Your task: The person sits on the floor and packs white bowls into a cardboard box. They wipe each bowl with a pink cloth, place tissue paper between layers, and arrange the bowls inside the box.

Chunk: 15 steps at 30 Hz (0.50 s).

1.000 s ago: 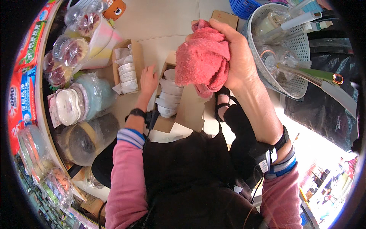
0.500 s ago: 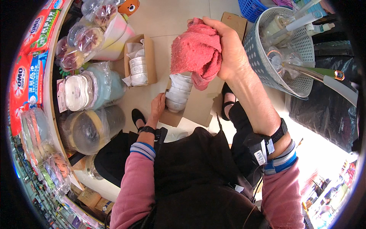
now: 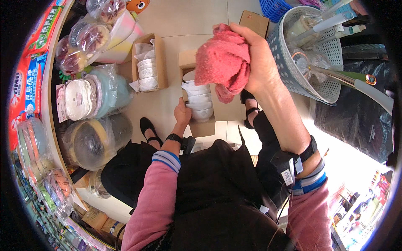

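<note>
A crumpled red cloth is bunched in my raised right hand, the fingers closed round it. Below it on the floor, an open cardboard box holds a stack of white bowls with white paper between them. My left hand grips the left wall of this box, its fingertips at the edge beside the bowls. The cloth hides part of the box's far right side. One cardboard flap lies folded out to the right.
Left of it stands a second box of wrapped white bowls. Plastic-wrapped wares and a clear tub line the left shelf. A grey perforated basket with long-handled items stands at right; another cardboard box sits behind.
The box of bowls has turned straighter and shifted slightly right, with my left hand moving along on its wall. My right hand and the cloth have moved a little right.
</note>
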Motion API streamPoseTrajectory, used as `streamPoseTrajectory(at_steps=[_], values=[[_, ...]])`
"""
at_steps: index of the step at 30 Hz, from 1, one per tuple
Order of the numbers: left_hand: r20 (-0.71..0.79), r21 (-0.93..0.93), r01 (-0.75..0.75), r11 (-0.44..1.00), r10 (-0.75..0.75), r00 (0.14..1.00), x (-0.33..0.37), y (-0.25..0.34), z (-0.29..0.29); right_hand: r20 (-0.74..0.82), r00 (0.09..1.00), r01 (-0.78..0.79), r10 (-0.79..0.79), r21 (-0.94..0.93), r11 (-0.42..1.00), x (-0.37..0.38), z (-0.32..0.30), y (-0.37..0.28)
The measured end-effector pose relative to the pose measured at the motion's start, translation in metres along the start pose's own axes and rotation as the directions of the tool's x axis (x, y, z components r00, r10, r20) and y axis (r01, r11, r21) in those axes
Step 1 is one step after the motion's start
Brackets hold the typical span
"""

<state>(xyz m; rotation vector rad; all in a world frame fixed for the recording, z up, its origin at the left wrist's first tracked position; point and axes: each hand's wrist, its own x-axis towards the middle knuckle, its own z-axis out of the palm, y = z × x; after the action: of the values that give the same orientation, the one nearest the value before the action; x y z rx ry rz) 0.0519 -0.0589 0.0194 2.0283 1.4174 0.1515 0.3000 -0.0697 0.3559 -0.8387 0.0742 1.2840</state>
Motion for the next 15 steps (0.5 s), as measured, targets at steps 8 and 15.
streamPoseTrajectory(at_steps=[8, 15], values=[[0.097, 0.041, -0.106, 0.994, 0.101, 0.990, -0.002, -0.009, -0.003, -0.056, 0.998, 0.026, -0.027, -0.017, 1.000, -0.011, -0.016, -0.006], [0.176, 0.031, -0.178, 0.983, 0.170, 0.970, -0.034, -0.014, 0.002, 0.023, 1.000, 0.014, -0.013, -0.026, 1.000, -0.017, -0.024, -0.009]])
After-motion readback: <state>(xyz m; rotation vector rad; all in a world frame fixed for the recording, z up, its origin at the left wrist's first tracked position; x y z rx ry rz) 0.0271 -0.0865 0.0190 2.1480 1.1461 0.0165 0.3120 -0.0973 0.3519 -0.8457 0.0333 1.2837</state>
